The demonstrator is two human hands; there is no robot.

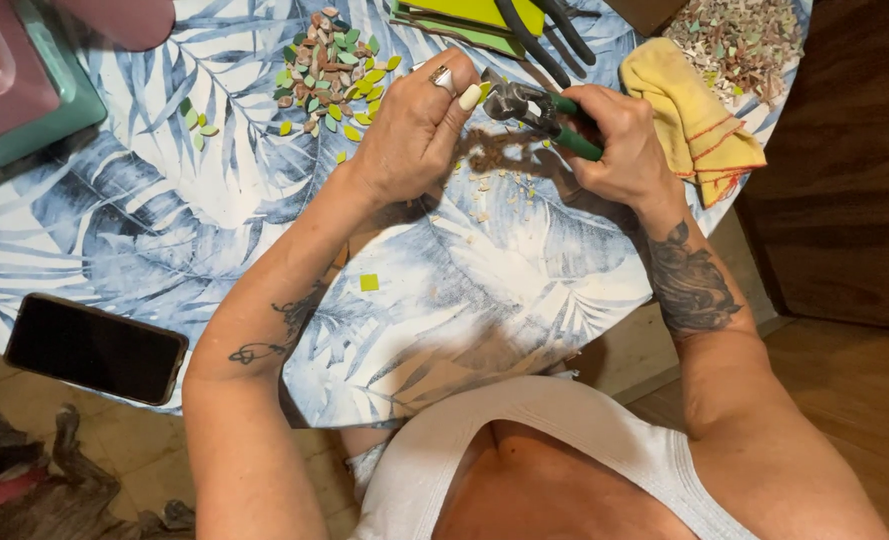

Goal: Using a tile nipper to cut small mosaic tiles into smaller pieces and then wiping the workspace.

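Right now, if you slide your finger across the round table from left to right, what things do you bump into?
Teal tray → black phone → pile of green and brown tile bits → left hand → green-handled nippers → right hand → yellow cloth

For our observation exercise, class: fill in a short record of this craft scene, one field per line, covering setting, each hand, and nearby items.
Setting: round table with a blue leaf-print cover
Left hand: pinches a small pale tile piece at the nipper's head
Right hand: closed round green-handled tile nippers
Under the hands: small pale chips
Nearby: pile of green and brown leaf-shaped pieces, yellow cloth, dark phone, lone green square
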